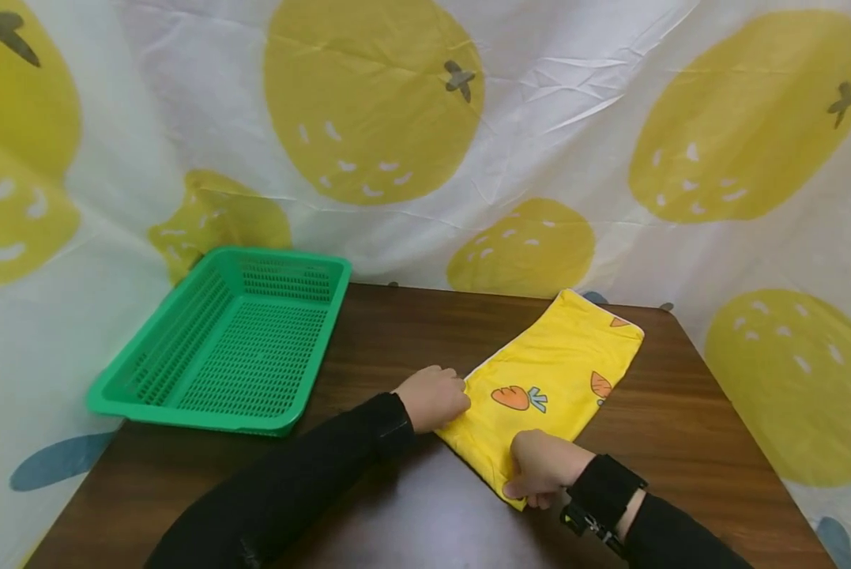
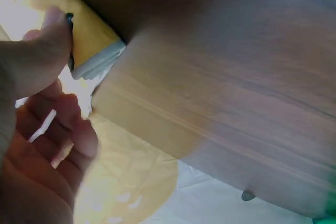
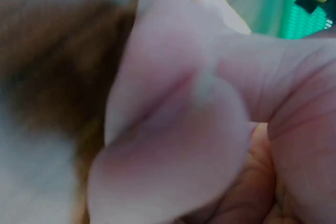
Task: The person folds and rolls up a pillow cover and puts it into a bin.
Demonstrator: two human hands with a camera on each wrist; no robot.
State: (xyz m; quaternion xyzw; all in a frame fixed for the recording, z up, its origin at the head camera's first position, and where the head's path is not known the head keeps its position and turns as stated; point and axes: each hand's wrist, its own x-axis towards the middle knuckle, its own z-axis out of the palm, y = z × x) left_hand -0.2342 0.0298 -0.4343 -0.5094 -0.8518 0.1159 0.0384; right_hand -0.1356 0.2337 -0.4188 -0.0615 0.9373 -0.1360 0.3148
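A yellow cloth printed with orange carrots lies folded into a long strip, slanting over the right half of the table. White trim runs along its left and far edges, and a dark line shows along its near end. At the near left corner, my left hand pinches the cloth; the left wrist view has the thumb on top and the fingers curled below. My right hand pinches the near right corner. In the right wrist view, blurred fingertips fill the middle and hide most of the grip.
A green plastic basket with slotted walls and nothing inside stands at the back left of the brown wooden table. Behind and beside the table hangs a white sheet with large yellow fruit prints.
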